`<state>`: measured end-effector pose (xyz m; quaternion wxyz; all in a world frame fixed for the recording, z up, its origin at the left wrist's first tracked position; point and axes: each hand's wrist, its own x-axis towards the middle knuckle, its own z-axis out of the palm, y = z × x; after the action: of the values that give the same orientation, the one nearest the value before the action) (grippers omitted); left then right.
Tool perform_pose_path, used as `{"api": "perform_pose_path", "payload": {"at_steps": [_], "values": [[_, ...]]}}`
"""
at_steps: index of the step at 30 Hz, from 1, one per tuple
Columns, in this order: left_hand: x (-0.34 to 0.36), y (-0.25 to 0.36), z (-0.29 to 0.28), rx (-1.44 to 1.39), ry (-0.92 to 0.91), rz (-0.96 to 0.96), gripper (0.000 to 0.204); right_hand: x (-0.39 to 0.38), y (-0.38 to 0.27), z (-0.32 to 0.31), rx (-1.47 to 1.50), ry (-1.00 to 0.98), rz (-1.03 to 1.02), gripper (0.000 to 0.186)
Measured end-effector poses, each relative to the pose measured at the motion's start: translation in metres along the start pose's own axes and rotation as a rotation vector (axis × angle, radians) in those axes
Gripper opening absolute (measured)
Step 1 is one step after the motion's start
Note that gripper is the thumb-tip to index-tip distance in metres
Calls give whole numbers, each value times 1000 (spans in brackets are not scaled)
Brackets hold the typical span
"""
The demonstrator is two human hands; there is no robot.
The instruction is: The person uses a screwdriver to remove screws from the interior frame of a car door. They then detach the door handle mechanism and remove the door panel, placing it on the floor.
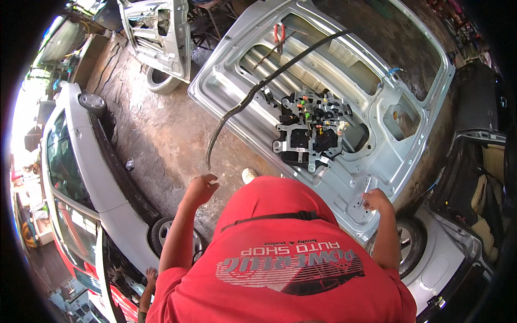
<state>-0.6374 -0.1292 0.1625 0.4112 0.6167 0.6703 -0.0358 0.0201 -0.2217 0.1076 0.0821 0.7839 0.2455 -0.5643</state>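
My left hand (204, 187) is out beside my red shirt, fingers curled on something I cannot make out, just below the hanging end of a long black rubber strip (237, 110). The strip lies diagonally across a large silver door panel (393, 156). My right hand (377, 199), fingers curled, is at that panel's lower section; whether it touches or holds anything is unclear. Black latch mechanisms (307, 142) with small coloured clips rest on the panel, and red-handled pliers (279, 37) lie near its upper part.
A silver car (81, 161) stands at left, where another person's hand (151, 277) shows low down. A second door (156, 37) and a tire (159, 81) are at upper left. A dark, stripped car part (466, 188) and a silver body with a wheel (436, 258) are at right.
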Motion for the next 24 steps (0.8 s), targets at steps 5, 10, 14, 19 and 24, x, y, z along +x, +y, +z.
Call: {"api": "perform_pose_path", "payload": {"at_steps": [5, 10, 14, 19, 24], "values": [[-8, -24, 10, -3, 29, -32, 35, 10, -25, -1, -162, 43, -153, 32], [-11, -27, 10, 22, 31, -35, 39, -22, -67, 3, -188, 72, -241, 31], [-25, -40, 14, 35, 63, -46, 38, -46, -103, 8, -193, 93, -287, 32], [-29, -53, 19, 15, 99, -28, 38, -56, -125, 8, -264, 114, -361, 30], [-23, -27, -9, -149, 149, -87, 55, -60, -130, 12, -283, 135, -412, 28]]}}
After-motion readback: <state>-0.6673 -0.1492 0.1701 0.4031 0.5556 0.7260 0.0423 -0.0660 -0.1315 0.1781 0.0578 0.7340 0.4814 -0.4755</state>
